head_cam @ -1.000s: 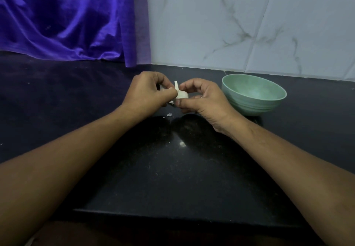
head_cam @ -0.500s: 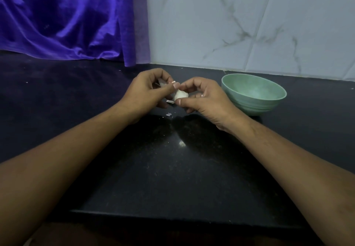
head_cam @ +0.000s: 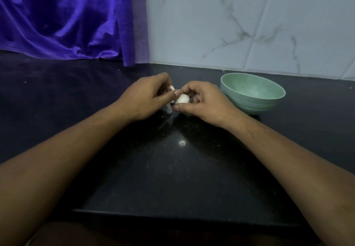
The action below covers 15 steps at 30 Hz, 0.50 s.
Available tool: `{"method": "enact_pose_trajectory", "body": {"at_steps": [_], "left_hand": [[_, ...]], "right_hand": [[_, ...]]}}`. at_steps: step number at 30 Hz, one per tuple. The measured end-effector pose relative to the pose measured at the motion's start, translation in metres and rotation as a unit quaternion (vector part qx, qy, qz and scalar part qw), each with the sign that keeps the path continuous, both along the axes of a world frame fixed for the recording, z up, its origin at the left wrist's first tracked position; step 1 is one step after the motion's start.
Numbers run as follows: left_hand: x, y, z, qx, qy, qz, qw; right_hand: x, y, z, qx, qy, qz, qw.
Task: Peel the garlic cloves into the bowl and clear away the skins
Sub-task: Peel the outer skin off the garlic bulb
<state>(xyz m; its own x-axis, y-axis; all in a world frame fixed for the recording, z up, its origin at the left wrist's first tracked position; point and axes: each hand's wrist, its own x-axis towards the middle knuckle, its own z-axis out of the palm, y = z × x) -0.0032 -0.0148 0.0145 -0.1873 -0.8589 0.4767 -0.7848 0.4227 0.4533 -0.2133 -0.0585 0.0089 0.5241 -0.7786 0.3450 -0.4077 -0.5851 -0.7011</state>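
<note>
White papery skin strip [head_cam: 171,88], pinched in left hand [head_cam: 146,98], now parted from pale round garlic clove [head_cam: 182,99] gripped in right hand [head_cam: 203,103], so the clove looks nearly bare.

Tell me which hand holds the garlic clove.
The right hand, beside the green bowl, grips the garlic clove; the left hand pinches a skin strip.

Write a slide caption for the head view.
Right hand holds a garlic clove while left hand pinches a skin strip, beside a green bowl on a black counter.
</note>
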Motion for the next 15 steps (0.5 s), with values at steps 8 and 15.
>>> {"method": "enact_pose_trajectory", "body": {"at_steps": [8, 15], "left_hand": [[-0.0027, 0.0031, 0.0006, 0.039, 0.039, -0.039, 0.998], [-0.0033, 0.0018, 0.0004, 0.032, 0.019, -0.048, 0.998]], "right_hand": [[0.0004, 0.0064, 0.0032, -0.062, 0.075, 0.062, 0.993], [-0.0010, 0.0004, 0.0018, -0.019, 0.039, 0.082, 0.996]]}}
